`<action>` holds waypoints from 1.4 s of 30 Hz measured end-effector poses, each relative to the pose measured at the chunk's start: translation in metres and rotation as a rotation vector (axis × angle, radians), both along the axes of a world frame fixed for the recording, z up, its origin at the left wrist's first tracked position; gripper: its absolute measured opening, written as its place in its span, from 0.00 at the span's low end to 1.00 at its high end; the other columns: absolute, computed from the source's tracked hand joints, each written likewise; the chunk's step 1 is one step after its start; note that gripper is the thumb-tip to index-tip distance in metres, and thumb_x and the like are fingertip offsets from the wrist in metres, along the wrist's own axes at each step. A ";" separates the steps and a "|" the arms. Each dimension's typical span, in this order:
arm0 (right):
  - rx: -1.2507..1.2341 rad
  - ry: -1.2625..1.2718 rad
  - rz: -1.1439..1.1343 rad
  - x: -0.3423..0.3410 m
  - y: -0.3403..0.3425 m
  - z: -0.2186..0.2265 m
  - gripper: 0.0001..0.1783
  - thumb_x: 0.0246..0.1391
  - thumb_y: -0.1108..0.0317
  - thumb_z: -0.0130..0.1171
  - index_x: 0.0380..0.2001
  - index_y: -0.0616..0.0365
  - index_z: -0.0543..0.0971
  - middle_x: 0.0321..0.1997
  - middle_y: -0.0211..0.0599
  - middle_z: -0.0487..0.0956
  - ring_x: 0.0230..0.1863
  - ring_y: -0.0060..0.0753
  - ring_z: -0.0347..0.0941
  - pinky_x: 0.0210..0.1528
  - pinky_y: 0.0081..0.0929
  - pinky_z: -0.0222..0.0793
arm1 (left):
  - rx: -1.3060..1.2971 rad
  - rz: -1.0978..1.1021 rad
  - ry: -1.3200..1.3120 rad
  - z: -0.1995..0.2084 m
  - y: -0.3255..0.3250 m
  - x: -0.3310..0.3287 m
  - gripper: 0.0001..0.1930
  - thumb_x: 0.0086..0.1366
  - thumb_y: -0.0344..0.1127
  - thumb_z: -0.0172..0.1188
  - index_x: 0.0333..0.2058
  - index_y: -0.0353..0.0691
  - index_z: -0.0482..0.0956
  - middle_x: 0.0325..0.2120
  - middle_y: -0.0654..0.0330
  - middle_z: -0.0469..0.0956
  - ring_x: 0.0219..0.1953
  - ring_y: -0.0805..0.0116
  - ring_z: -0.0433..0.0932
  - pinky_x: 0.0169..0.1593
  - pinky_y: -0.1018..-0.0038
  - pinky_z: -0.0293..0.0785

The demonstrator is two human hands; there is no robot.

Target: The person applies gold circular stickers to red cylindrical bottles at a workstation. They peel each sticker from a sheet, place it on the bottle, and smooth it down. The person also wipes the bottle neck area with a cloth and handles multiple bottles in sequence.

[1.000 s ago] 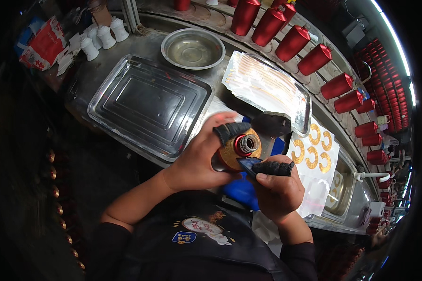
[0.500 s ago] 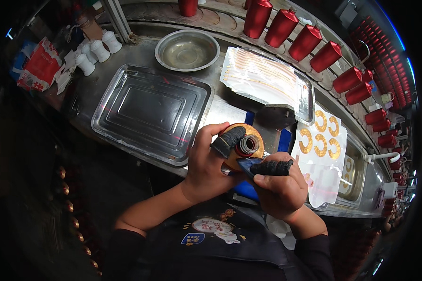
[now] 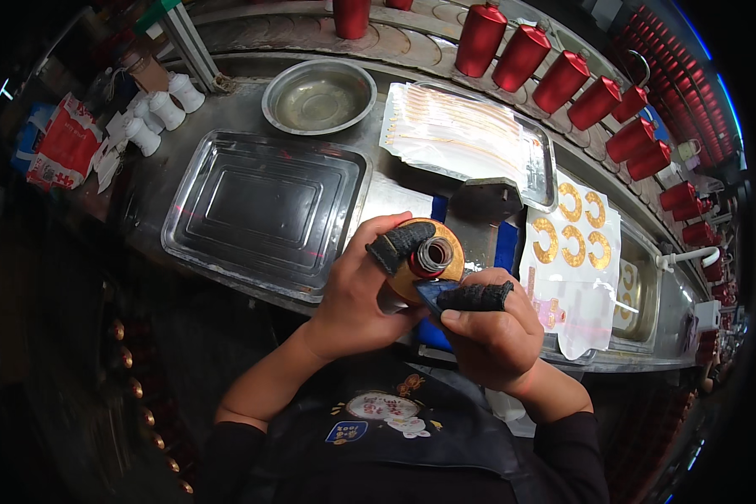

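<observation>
My left hand (image 3: 353, 290) grips a bottle (image 3: 451, 262) with a gold shoulder, a red collar and an open threaded neck facing up; its lower body is hidden. A dark fabric finger sleeve (image 3: 401, 245) covers a finger lying across the shoulder beside the neck. In my right hand (image 3: 504, 336) is a small blue flat scraper (image 3: 435, 296), pinched between fingers and thumb, its edge against or very close to the near side of the bottle's shoulder. Another dark finger sleeve (image 3: 479, 297) is on that hand's finger.
A metal tray (image 3: 260, 206) and a steel basin (image 3: 319, 97) stand on the left of the counter. Beyond my hands is a dark block-shaped fixture (image 3: 485, 202). White sheets with gold strips (image 3: 454, 126) and C-shaped gold pieces (image 3: 573, 246) lie rightward. Red bottles (image 3: 561, 81) line a conveyor behind.
The red bottles on the conveyor have moved to the right. The whole view has shifted slightly. Both hands keep their hold on the bottle and the scraper, nearly unchanged.
</observation>
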State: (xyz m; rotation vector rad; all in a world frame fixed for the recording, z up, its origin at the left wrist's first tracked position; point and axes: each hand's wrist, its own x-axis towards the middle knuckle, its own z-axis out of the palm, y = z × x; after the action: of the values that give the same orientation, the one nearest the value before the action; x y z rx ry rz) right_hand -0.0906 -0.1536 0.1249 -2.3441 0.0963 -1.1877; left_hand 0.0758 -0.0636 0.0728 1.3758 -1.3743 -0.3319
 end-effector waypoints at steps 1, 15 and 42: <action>-0.015 0.003 -0.003 -0.001 0.001 0.000 0.15 0.38 0.85 0.68 0.33 0.62 0.82 0.32 0.41 0.79 0.32 0.44 0.77 0.32 0.33 0.74 | -0.038 0.050 0.011 -0.001 -0.001 -0.006 0.43 0.40 0.35 0.79 0.57 0.41 0.71 0.55 0.50 0.69 0.54 0.45 0.75 0.56 0.57 0.74; -0.140 0.023 0.034 0.001 0.020 -0.008 0.13 0.41 0.79 0.68 0.35 0.62 0.83 0.35 0.42 0.78 0.37 0.43 0.77 0.36 0.36 0.75 | -0.080 0.311 -0.141 -0.025 -0.003 -0.029 0.45 0.44 0.43 0.82 0.58 0.40 0.67 0.52 0.50 0.64 0.53 0.52 0.69 0.56 0.61 0.68; 0.526 0.123 -0.123 0.009 -0.054 -0.020 0.15 0.52 0.70 0.71 0.38 0.64 0.77 0.34 0.34 0.77 0.34 0.22 0.74 0.38 0.20 0.70 | 0.109 -0.028 0.070 0.013 0.005 0.009 0.41 0.37 0.32 0.83 0.54 0.39 0.75 0.52 0.53 0.71 0.53 0.57 0.76 0.55 0.66 0.75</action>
State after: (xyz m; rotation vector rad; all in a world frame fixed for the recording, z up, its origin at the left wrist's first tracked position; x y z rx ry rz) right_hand -0.0812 -0.2077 0.1052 -1.9591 0.5344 -0.9294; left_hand 0.0844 -0.0587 0.0855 1.4217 -1.3348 -0.4752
